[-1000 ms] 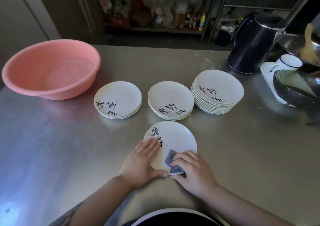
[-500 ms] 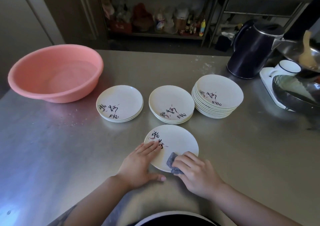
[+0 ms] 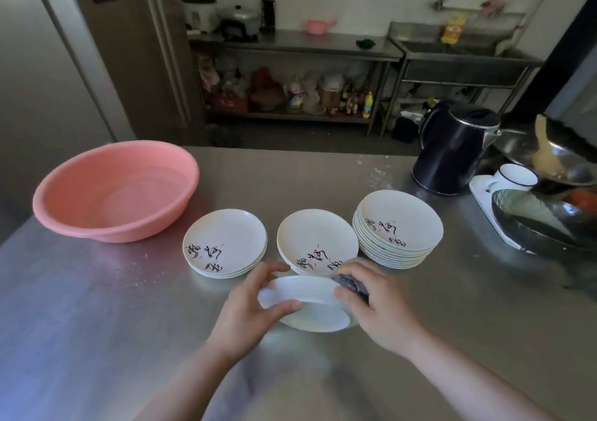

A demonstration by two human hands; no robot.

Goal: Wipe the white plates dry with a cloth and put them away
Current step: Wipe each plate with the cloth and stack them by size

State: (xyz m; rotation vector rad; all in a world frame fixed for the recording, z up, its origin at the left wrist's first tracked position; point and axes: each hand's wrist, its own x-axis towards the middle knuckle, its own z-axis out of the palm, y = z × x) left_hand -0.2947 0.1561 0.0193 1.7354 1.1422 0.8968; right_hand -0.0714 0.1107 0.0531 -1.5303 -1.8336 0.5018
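Note:
A white plate (image 3: 311, 311) is lifted and tilted above the steel table, its plain underside facing me. My left hand (image 3: 252, 307) grips its left rim, thumb in front and fingers behind. My right hand (image 3: 378, 304) holds the right rim together with a small dark grey cloth (image 3: 350, 283) pressed against the plate's edge. Behind stand three stacks of white plates with black lettering: a low left stack (image 3: 226, 243), a low middle stack (image 3: 318, 243) and a tall right stack (image 3: 399, 228).
A pink basin (image 3: 116, 191) sits at the table's left rear. A dark kettle (image 3: 455, 152), a white mug (image 3: 515, 177), a wok (image 3: 546, 227) and a metal bowl crowd the right side. Shelves with bottles stand beyond the table's far edge.
The plate lay flat on the table with my left hand pressing it and my right wiping it; now both hands have lifted and flipped it, underside toward me. The view has tilted upward.

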